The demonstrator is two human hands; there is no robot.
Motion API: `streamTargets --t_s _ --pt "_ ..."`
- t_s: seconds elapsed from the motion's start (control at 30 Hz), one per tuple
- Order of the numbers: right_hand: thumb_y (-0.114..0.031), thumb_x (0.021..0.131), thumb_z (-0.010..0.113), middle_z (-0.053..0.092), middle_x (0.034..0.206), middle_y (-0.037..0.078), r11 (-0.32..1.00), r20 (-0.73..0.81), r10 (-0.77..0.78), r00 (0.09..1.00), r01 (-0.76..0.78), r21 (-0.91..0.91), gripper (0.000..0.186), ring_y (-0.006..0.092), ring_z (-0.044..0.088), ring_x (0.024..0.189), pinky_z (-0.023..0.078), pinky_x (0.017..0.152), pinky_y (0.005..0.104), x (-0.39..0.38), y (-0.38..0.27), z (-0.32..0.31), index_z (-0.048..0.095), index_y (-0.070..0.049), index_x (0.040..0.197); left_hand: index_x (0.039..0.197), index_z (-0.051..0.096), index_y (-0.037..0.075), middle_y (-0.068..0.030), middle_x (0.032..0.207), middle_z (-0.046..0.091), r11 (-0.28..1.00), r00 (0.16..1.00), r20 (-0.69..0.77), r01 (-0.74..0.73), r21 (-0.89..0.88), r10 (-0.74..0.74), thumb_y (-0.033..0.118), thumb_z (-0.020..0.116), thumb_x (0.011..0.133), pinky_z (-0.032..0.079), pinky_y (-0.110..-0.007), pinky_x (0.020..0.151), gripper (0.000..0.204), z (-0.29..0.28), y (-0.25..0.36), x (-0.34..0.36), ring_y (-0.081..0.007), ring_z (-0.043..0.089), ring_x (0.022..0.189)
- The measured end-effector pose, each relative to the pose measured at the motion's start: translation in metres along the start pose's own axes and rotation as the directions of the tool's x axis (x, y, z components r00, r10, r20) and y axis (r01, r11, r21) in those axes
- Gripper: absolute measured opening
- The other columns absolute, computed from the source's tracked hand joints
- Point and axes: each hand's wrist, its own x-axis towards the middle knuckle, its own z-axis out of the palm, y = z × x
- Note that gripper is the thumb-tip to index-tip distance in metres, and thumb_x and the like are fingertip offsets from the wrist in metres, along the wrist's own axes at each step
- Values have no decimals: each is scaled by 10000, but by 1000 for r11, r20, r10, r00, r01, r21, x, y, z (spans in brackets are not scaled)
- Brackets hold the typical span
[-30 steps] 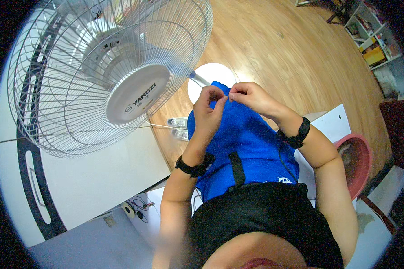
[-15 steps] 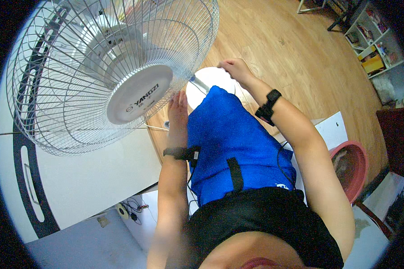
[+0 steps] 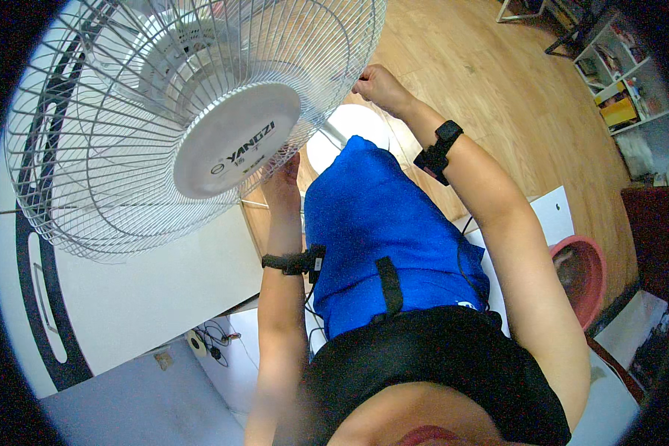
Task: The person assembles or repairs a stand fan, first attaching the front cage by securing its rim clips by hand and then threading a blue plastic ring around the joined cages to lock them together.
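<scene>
A large electric fan (image 3: 238, 141) with a wire guard and a pale round hub fills the upper left. Beyond my lap its white round base (image 3: 364, 123) rests on the floor, with part of the pole showing. At the guard's right rim my right hand (image 3: 385, 89) has its fingers bent and closed against the wires. My left hand (image 3: 284, 178) is at the guard's lower right edge, its fingers partly behind the wires, so their grip is hidden. Black straps with small boxes circle both wrists. Blue cloth (image 3: 383, 223) covers my lap.
A white cabinet or table panel (image 3: 149, 290) lies along the left. Cables (image 3: 214, 342) are bunched below it. At right stand a pink basin (image 3: 591, 282) and a white board (image 3: 554, 212). Shelves (image 3: 624, 82) stand at the far right on the wooden floor.
My right hand has risen from beside the white base to the guard's rim. The fan head has shifted a little right and turned. My left hand has moved slightly left, behind the wires.
</scene>
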Motion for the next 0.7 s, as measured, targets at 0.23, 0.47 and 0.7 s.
streamTargets --t_s 0.23,0.47,0.7 --pt "-169 785 567 568 636 45 999 -65 35 997 -34 18 197 131 507 595 419 557 281 6 -9 7 618 19 750 1000 546 -76 -134 1004 602 752 942 222 -334 568 251 67 517 868 470 -314 832 197 -16 -4 12 -236 582 926" --pt "-176 780 579 586 649 58 999 -115 -31 993 33 17 199 141 526 617 437 592 300 14 -7 9 629 16 765 1084 493 9 -105 967 574 995 997 52 55 -86 -50 131 506 887 541 -279 767 232 -21 -12 27 -194 597 880" --pt "-176 771 583 598 664 71 996 -164 -85 983 86 2 190 157 542 636 444 610 322 23 7 18 639 5 786 1116 470 11 -102 968 567 996 999 31 25 -89 -22 117 508 885 538 -274 768 257 -13 -3 23 -186 594 873"
